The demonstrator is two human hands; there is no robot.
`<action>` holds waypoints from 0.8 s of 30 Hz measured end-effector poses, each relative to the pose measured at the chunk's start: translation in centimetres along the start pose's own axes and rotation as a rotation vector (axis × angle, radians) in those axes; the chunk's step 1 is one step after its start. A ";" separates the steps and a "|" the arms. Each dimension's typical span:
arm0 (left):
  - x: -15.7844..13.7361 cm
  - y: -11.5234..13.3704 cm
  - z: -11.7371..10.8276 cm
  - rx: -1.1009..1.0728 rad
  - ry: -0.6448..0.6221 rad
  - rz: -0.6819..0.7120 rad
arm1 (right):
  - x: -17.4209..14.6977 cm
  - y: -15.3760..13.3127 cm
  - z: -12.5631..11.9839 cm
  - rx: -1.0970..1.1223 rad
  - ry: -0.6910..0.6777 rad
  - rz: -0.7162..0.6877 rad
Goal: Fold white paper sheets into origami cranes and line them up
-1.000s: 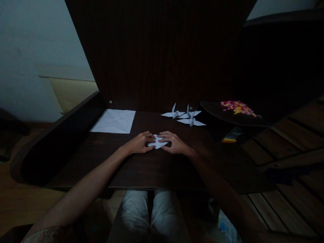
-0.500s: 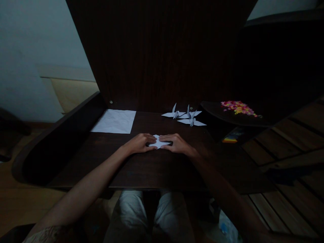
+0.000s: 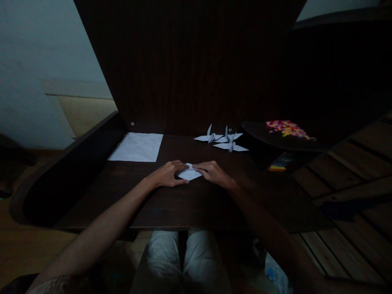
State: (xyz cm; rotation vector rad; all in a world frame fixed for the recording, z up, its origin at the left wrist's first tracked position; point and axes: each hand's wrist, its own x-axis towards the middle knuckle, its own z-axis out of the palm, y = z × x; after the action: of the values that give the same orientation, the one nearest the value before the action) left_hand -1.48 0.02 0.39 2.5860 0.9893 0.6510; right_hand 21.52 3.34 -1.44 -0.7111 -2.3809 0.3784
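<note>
Lying on the dark, wood-grained tabletop (image 3: 183, 208), the small folded white paper (image 3: 189, 175) sits between the left hand (image 3: 168, 174) and right hand (image 3: 215, 173). The left fingers touch its upper part, with the thumb spread apart near its lower edge; whether the right fingers pinch it or merely press, I cannot tell. Beyond are three sharp-winged paper cranes (image 3: 231, 146), near the tall panel (image 3: 183, 73), and a creased white sheet (image 3: 136, 147) at left. Pink, red and yellow bits (image 3: 287, 128) cover part of a curved shelf (image 3: 260, 136); below, a yellow-orange item (image 3: 277, 168) is too dim to read.
</note>
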 end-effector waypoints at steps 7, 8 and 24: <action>-0.1 -0.1 0.2 -0.062 0.028 -0.065 | 0.1 -0.2 -0.2 -0.002 0.128 -0.009; 0.0 -0.1 0.3 -0.073 0.042 -0.074 | 0.1 -0.4 -0.2 0.006 0.144 -0.003; 0.8 0.1 -0.3 -0.714 0.263 -0.561 | 0.9 -1.3 -2.0 0.702 0.547 0.389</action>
State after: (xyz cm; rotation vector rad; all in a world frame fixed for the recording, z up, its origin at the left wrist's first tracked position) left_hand -1.05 0.55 0.98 1.5472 1.2069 0.9695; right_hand 21.65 2.98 1.09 -0.7968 -1.4454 0.9781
